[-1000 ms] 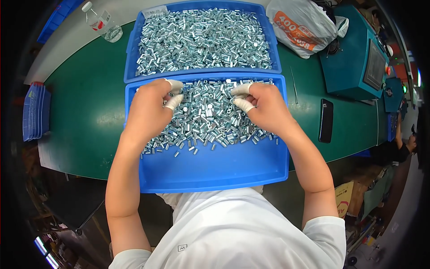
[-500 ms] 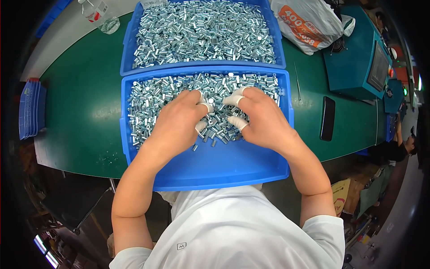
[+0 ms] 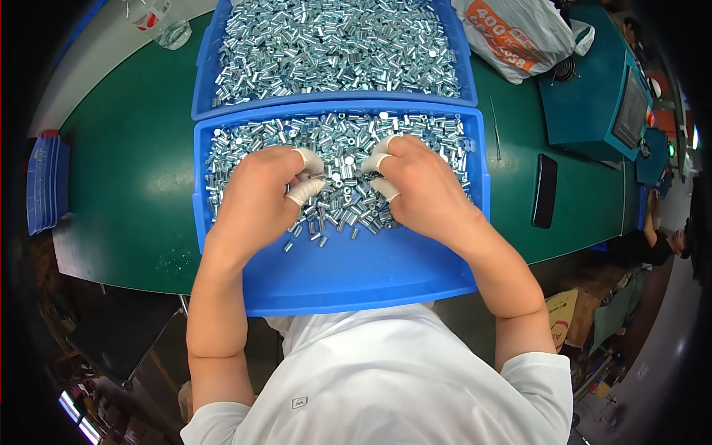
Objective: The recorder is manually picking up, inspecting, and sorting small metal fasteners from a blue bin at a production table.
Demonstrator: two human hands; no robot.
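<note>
A blue plastic tray [image 3: 356, 285] in front of me holds a heap of short, shiny metal sleeves [image 3: 345, 211], some showing open bores at their ends. Both my hands are down in this heap, white finger cots on several fingertips. My left hand [image 3: 259, 189] is curled, thumb and forefinger drawn close together among the sleeves. Facing it, my right hand [image 3: 426, 185] has its fingers bent likewise, tips close to the thumb. Whatever lies between the fingertips of either hand is too small and covered to make out. A few loose sleeves lie on the tray floor nearest me.
A second blue tray [image 3: 200, 93] full of such sleeves stands behind. On the green table [image 3: 126, 200] are a plastic bottle [image 3: 167, 28], stacked blue trays [image 3: 48, 182], a plastic bag [image 3: 512, 37], a thin metal rod [image 3: 495, 130], a phone [image 3: 544, 191] and a teal machine [image 3: 586, 111].
My left hand has moved left and its thumb and forefinger have come closer together. My right hand has shifted slightly left and up. More loose sleeves lie below the heap.
</note>
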